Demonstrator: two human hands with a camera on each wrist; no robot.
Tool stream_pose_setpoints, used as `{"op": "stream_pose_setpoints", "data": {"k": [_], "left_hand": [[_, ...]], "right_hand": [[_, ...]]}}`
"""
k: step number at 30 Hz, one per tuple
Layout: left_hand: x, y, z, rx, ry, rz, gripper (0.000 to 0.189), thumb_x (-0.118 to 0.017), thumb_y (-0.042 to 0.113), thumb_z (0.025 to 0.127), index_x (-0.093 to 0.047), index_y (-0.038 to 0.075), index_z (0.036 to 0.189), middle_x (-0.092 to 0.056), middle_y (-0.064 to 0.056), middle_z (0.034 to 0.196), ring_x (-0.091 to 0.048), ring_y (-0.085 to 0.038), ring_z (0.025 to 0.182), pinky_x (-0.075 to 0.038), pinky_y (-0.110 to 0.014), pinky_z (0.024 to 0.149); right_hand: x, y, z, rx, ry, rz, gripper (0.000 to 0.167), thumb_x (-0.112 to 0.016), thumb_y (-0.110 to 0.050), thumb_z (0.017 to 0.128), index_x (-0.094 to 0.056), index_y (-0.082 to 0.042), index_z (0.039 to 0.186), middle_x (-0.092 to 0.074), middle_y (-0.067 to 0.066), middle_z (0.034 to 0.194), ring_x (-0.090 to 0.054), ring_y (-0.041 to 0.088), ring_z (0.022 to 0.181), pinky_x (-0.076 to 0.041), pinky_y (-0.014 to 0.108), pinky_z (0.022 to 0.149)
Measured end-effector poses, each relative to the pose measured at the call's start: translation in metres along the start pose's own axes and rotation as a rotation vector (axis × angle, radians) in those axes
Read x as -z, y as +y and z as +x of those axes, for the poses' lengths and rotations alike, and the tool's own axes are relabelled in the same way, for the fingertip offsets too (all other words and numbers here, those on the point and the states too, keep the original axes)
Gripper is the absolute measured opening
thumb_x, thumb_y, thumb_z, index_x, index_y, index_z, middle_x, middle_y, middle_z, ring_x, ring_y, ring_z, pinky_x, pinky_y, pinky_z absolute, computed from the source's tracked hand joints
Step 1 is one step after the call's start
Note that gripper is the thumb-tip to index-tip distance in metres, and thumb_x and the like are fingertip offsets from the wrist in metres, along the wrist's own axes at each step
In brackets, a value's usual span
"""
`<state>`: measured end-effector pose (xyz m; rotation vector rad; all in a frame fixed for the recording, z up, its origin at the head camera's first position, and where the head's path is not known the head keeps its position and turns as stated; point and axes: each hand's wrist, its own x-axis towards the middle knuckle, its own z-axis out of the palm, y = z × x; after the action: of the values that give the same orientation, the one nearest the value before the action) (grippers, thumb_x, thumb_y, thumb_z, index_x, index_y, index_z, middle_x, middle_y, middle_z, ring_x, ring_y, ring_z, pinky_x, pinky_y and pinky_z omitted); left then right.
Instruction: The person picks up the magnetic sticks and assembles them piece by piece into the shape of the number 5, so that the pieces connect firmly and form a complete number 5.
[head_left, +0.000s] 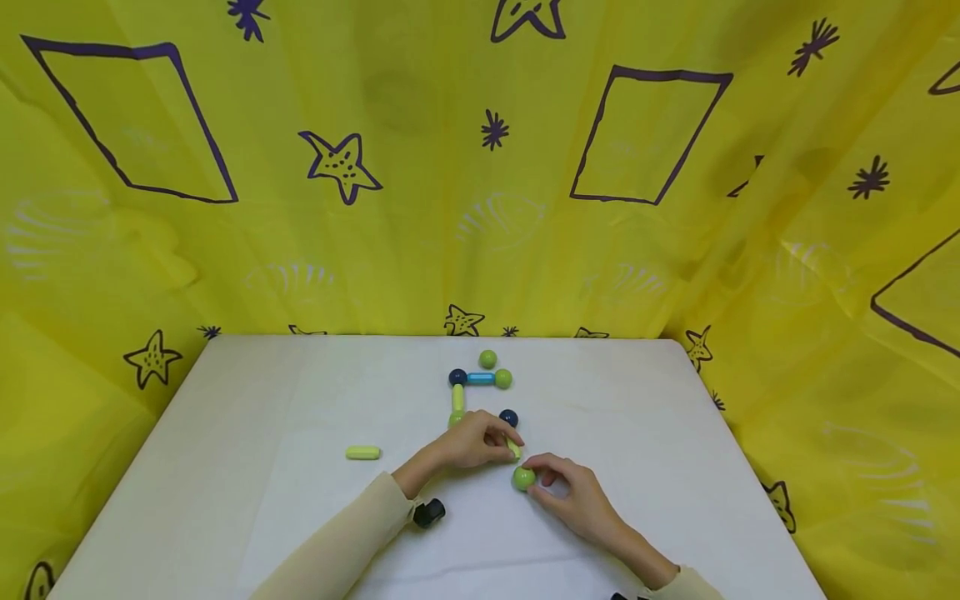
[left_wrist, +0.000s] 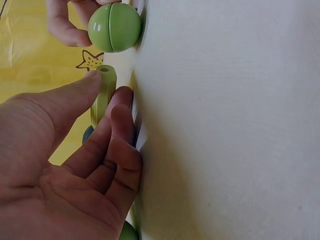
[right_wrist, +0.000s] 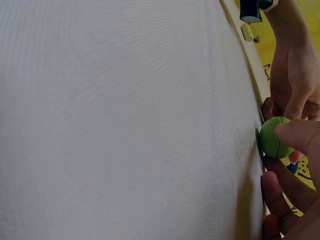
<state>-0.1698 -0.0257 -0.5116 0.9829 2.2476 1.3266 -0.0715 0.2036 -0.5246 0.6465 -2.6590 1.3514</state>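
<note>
My left hand (head_left: 474,442) pinches a yellow-green rod (left_wrist: 104,95) between thumb and fingers, low over the table. The rod's far end meets a dark blue ball (head_left: 509,418), and its near end, with a small round dark spot, faces my right hand. A green ball (head_left: 523,478) with a seam round its middle is pinched by my right hand (head_left: 581,500), a short gap from that rod end. Behind the left hand lies a joined chain: a green ball (head_left: 456,418), a yellow-green rod (head_left: 458,397), a dark blue ball (head_left: 457,377), a blue rod (head_left: 481,378) and another green ball (head_left: 503,378).
A loose green ball (head_left: 488,359) sits just behind the chain. Off to the left lies a single yellow-green rod (head_left: 363,452). The white tabletop (head_left: 300,392) ends at a yellow patterned curtain (head_left: 405,250) at the back and sides.
</note>
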Motion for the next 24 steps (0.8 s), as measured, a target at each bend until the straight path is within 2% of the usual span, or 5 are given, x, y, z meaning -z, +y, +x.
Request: {"op": "stream_pose_setpoints", "data": {"k": [6, 14, 20, 24], "left_hand": [[0.0026, -0.0048, -0.0006, -0.009, -0.005, -0.015, 0.016, -0.076, 0.005, 0.093, -0.078, 0.005, 0.108, -0.072, 0.002, 0.082, -0.06, -0.002, 0.071, -0.05, -0.019, 0.069], [0.0035, -0.0066, -0.0019, -0.014, -0.006, -0.03, 0.015, -0.075, 0.005, 0.093, -0.078, 0.006, 0.108, -0.073, 0.001, 0.083, -0.06, -0.001, 0.072, -0.05, -0.019, 0.07], [0.003, -0.0063, -0.0024, -0.014, -0.007, -0.033, 0.015, -0.075, 0.004, 0.093, -0.078, 0.008, 0.107, -0.072, 0.002, 0.084, -0.059, -0.001, 0.072, -0.05, -0.019, 0.07], [0.0018, -0.0056, -0.0018, -0.013, -0.005, -0.022, 0.015, -0.075, 0.005, 0.093, -0.078, 0.009, 0.108, -0.071, 0.004, 0.082, -0.059, 0.0, 0.071, -0.05, -0.019, 0.07]], "right_hand": [[-0.006, 0.0006, 0.0053, -0.01, 0.008, -0.001, 0.036, -0.083, -0.005, 0.085, -0.071, -0.017, 0.116, -0.071, -0.008, 0.103, -0.062, 0.014, 0.08, -0.05, 0.028, 0.073], [-0.0094, -0.0027, 0.009, -0.04, 0.012, -0.013, 0.036, -0.083, -0.006, 0.084, -0.07, -0.018, 0.116, -0.069, -0.009, 0.098, -0.061, 0.012, 0.078, -0.049, 0.028, 0.071], [-0.0102, -0.0053, 0.0101, -0.018, 0.034, -0.027, 0.036, -0.083, -0.005, 0.084, -0.07, -0.018, 0.115, -0.069, -0.007, 0.092, -0.057, 0.005, 0.075, -0.048, 0.028, 0.066], [-0.0099, -0.0072, 0.0097, -0.01, 0.049, -0.025, 0.035, -0.083, -0.003, 0.084, -0.071, -0.017, 0.114, -0.072, -0.005, 0.098, -0.057, 0.005, 0.075, -0.048, 0.028, 0.066]]}}
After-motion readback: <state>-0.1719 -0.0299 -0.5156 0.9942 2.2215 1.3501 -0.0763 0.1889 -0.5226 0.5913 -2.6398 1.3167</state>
